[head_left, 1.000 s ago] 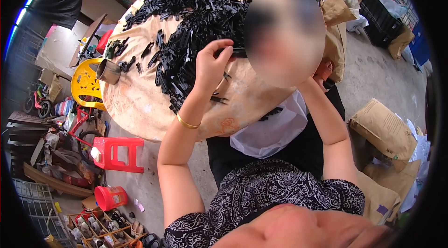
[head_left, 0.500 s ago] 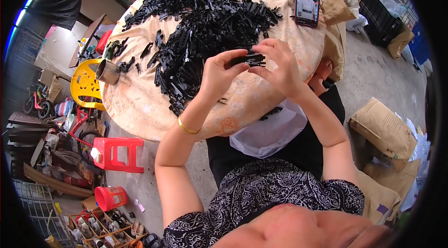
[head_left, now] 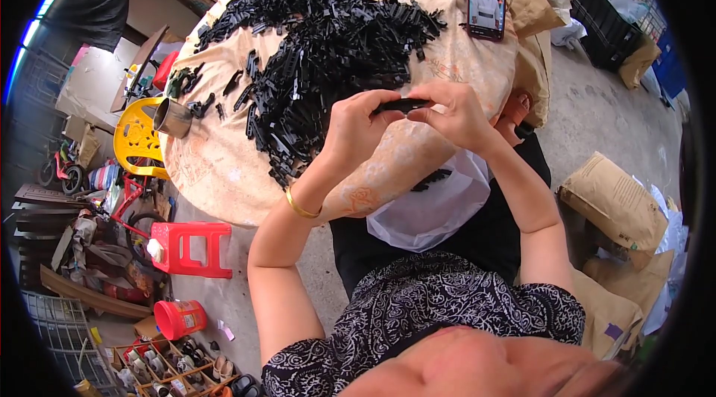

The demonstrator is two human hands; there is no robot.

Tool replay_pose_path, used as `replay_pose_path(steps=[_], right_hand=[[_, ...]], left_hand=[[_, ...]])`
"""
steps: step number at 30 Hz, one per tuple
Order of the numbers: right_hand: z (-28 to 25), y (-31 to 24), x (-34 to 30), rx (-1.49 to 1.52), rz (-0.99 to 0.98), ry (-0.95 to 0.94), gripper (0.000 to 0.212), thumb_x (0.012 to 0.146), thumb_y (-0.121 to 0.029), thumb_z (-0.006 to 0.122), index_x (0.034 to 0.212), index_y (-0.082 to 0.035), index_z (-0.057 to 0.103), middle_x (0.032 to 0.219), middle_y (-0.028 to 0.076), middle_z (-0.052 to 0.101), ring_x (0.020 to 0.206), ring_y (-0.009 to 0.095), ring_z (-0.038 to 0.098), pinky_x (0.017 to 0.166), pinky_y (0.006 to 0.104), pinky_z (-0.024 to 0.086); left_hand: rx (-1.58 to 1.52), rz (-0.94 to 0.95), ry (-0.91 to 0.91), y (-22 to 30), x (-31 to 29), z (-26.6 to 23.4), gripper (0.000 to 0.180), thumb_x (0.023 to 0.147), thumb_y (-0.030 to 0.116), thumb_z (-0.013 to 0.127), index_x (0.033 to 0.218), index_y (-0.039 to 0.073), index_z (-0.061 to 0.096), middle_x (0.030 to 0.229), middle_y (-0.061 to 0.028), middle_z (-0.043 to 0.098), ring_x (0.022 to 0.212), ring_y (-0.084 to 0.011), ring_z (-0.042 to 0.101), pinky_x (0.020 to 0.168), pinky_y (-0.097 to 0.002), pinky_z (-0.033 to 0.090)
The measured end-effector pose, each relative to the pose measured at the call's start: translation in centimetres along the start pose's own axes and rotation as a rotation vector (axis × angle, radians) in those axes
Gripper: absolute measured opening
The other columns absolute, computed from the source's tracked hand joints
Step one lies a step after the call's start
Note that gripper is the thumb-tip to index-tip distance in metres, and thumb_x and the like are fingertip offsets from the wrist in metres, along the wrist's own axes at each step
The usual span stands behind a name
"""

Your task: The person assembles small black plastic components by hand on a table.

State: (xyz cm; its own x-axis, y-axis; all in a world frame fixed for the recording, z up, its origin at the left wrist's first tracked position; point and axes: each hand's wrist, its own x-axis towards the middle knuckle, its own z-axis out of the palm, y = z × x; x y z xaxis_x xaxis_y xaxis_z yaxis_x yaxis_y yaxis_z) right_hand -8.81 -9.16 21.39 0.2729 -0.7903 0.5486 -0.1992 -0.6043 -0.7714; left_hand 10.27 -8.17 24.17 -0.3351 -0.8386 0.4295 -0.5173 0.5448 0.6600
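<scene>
Closest to me is my lap in its black-and-white patterned cloth (head_left: 440, 307), and just beyond it a white plastic bag (head_left: 432, 207) hangs open at the near edge of the round table (head_left: 216, 173). Above that bag I hold a slim black plastic strip (head_left: 401, 105) between both hands, its long axis running left to right, nearly level. My left hand (head_left: 358, 128) pinches its left end, thumb and forefinger closed on it, the other fingers curled under; a gold bangle (head_left: 300, 207) sits on that wrist. My right hand (head_left: 455, 115) grips the right end the same way, fingertips drawn together over the strip. Both hands are equally near, one at each end, forearms raised from my lap and converging above the table's near edge. One loose black piece (head_left: 431, 179) lies on the cloth just under my right wrist. Farther out spreads the big heap of black plastic pieces (head_left: 328, 46), left of it a metal cup (head_left: 173, 118) lying on its side, and at the far edge a phone (head_left: 485, 0) stands propped upright.
</scene>
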Motion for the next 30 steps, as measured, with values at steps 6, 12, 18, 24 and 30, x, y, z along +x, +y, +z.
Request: replay_pose_path(steps=[6, 12, 18, 24, 30], right_hand=[[-1.5, -0.9, -0.6, -0.047, 0.108, -0.102, 0.022, 0.07, -0.008, 0.073, 0.089, 0.001, 0.066, 0.076, 0.012, 0.066, 0.066, 0.02, 0.062, 0.06, 0.0296, 0.048], [-3.7, -1.9, -0.9, -0.013, 0.108, -0.805, 0.028, 0.071, -0.021, 0.074, 0.087, 0.001, 0.066, 0.072, 0.01, 0.065, 0.063, 0.019, 0.061, 0.058, 0.0295, 0.047], [-0.1, 2.1, 1.8, -0.303, -0.16, -0.325, 0.017, 0.076, -0.017, 0.068, 0.084, -0.002, 0.066, 0.077, 0.009, 0.063, 0.073, 0.026, 0.06, 0.066, 0.034, 0.048], [2.4, 5.3, 4.2, -0.691, -0.22, -0.088, 0.012, 0.076, -0.014, 0.065, 0.087, -0.008, 0.064, 0.087, 0.006, 0.057, 0.087, 0.026, 0.054, 0.074, 0.0361, 0.047], [1.8, 4.4, 3.7, -0.678, -0.247, -0.067, 0.01, 0.076, -0.008, 0.064, 0.085, -0.006, 0.063, 0.086, 0.008, 0.059, 0.087, 0.027, 0.054, 0.072, 0.0354, 0.047]], left_hand=[[-0.067, -0.112, -0.106, -0.8, 0.9, -1.2, 0.023, 0.073, 0.004, 0.072, 0.095, 0.001, 0.067, 0.084, -0.0078, 0.065, 0.07, -0.0096, 0.057, 0.062, -0.0229, 0.047], [0.86, -0.164, 0.335, -5.2, 1.9, -5.5, 0.036, 0.075, 0.031, 0.071, 0.096, 0.002, 0.065, 0.093, -0.0168, 0.062, 0.085, -0.0335, 0.058, 0.08, -0.0397, 0.046], [0.682, -0.338, 0.12, -7.4, 2.6, -6.7, 0.035, 0.075, 0.023, 0.07, 0.102, 0.001, 0.064, 0.099, -0.0192, 0.062, 0.095, -0.0332, 0.059, 0.084, -0.0378, 0.046], [0.802, -0.127, 0.332, -5.5, 1.6, -4.7, 0.024, 0.074, 0.007, 0.065, 0.097, 0.005, 0.066, 0.099, -0.0136, 0.058, 0.1, -0.0332, 0.051, 0.085, -0.0395, 0.044], [0.76, 0.275, 0.017, -4.2, 2.0, -0.1, 0.021, 0.068, 0.008, 0.067, 0.089, 0.005, 0.066, 0.094, -0.0099, 0.057, 0.096, -0.0279, 0.049, 0.082, -0.0358, 0.043]])
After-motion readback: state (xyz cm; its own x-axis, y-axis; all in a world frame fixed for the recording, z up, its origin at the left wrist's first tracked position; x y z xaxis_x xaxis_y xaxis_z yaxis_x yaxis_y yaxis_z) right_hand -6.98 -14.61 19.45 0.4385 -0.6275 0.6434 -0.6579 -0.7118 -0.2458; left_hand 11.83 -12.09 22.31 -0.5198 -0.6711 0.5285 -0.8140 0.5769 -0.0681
